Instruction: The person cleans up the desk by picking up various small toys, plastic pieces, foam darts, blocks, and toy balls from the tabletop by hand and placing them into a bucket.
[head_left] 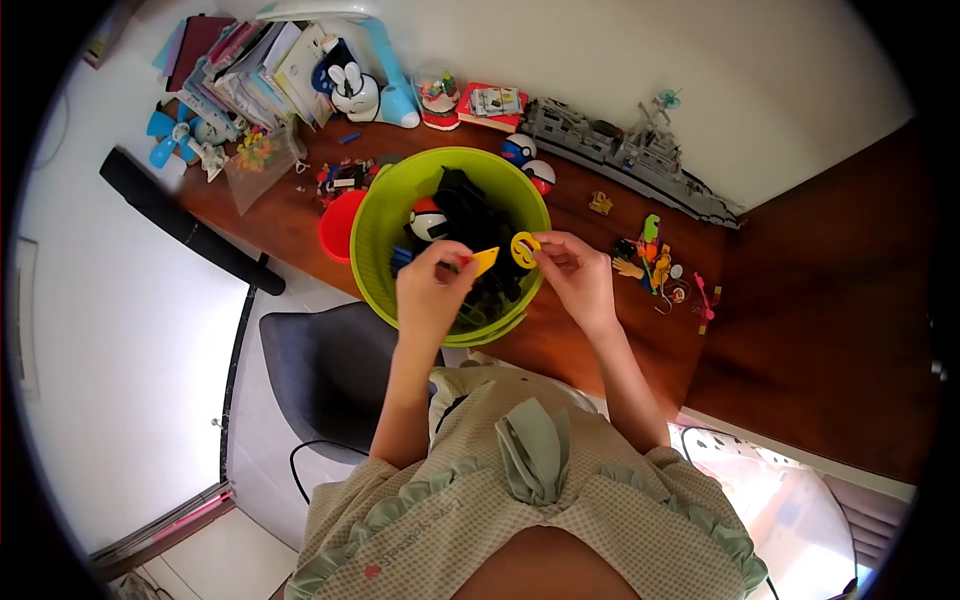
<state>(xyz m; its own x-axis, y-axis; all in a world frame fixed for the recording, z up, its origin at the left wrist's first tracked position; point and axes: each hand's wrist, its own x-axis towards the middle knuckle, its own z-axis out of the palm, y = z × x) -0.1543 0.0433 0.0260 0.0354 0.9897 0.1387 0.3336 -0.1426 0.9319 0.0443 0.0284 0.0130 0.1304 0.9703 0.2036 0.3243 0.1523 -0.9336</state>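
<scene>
Over the lime-green basket (368, 225), my right hand (578, 278) pinches a round yellow smiley-face piece (523, 251) by its edge. My left hand (432, 288) is closed on a small flat yellow piece (485, 262), with a bit of red showing by the fingers; its kind is unclear. The two pieces are close together but apart. Inside the basket lie a red-and-white ball (428, 219), dark black items (470, 205) and some blue pieces (402, 257). My hands hide part of the contents.
A red container (341, 226) stands against the basket's left side. Small colourful toys (655, 262) lie on the wooden desk (590, 345) at right. Behind are a grey model warship (620, 150), a blue lamp (392, 75) and books (250, 65). A dark chair (325, 365) is lower left.
</scene>
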